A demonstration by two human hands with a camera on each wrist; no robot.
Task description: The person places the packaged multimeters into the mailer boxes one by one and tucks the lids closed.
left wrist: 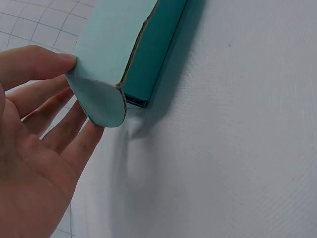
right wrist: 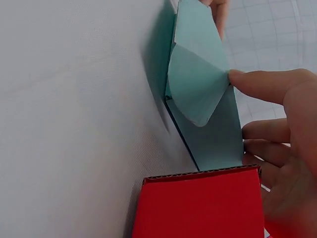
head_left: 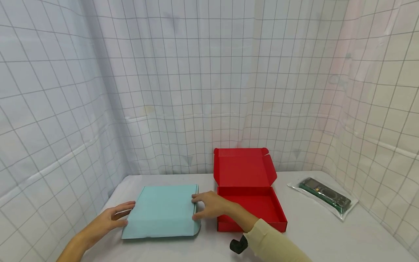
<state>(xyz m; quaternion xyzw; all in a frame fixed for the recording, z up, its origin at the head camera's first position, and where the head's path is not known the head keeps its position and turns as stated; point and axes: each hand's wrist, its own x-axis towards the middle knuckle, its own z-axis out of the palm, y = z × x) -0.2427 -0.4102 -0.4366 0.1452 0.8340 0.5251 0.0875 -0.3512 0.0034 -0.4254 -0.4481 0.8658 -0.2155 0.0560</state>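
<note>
A light-blue cardboard box (head_left: 163,211) lies on the table, its lid lowered over it. At its left edge is my left hand (head_left: 109,220). In the left wrist view, that thumb touches the lid's corner and the fingertips rest against a rounded side flap (left wrist: 101,106) sticking out of the front. My right hand (head_left: 211,207) is at the box's right edge. In the right wrist view its thumb touches the fold by the other rounded flap (right wrist: 195,84), and its fingers lie along the box's side. A darker teal inside wall (left wrist: 153,64) shows beneath the lid.
An open red cardboard box (head_left: 247,202) stands right of the blue one, lid raised at the back, partly behind my right forearm. A small black object (head_left: 238,245) lies before it. Farther right is a multimeter (head_left: 325,193) in a clear plastic bag. White gridded curtains (head_left: 196,91) surround the table.
</note>
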